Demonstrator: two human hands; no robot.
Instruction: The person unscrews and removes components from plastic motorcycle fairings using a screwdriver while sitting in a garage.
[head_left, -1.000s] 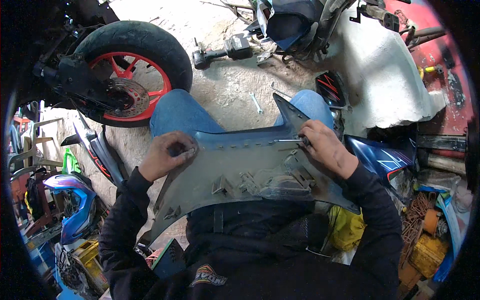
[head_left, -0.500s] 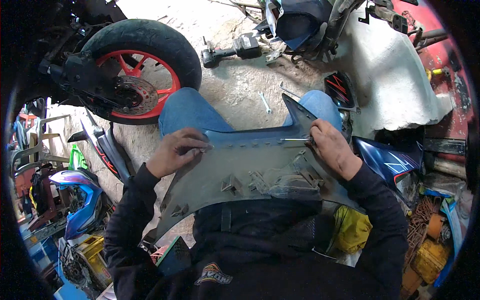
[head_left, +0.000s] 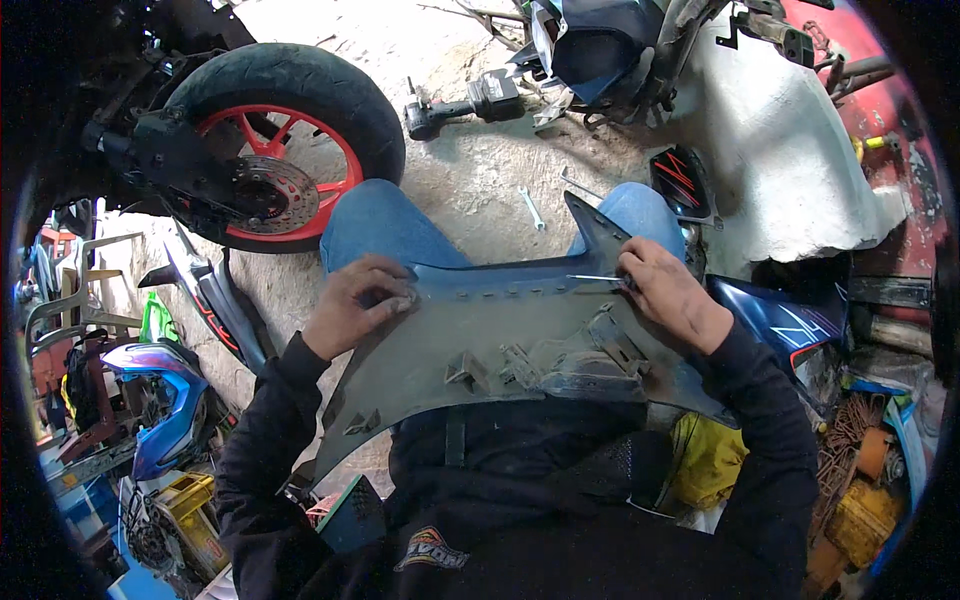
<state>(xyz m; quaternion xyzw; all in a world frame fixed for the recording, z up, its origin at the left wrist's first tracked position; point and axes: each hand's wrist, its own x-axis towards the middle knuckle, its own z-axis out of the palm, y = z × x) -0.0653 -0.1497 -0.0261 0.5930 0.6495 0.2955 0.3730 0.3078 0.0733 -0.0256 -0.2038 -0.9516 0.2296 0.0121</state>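
A large grey plastic motorcycle body panel (head_left: 500, 345) lies across my lap, inner side up, with tabs and brackets showing. My left hand (head_left: 358, 300) presses on its upper left edge, fingers curled over the rim. At the panel's upper right, my right hand (head_left: 668, 295) grips a thin metal tool (head_left: 595, 278) whose tip points left along the panel's top edge. My knees in blue jeans (head_left: 375, 225) show beyond the panel.
A motorcycle rear wheel with a red rim (head_left: 285, 150) stands at upper left. A power tool (head_left: 465, 105) and a small wrench (head_left: 530, 207) lie on the concrete floor ahead. Blue fairing pieces (head_left: 785, 320) and boxes of parts crowd both sides. A white cover (head_left: 790, 160) sits at upper right.
The view has shifted slightly. Both hands stay on the panel, and the right hand keeps the thin tool at the top edge.
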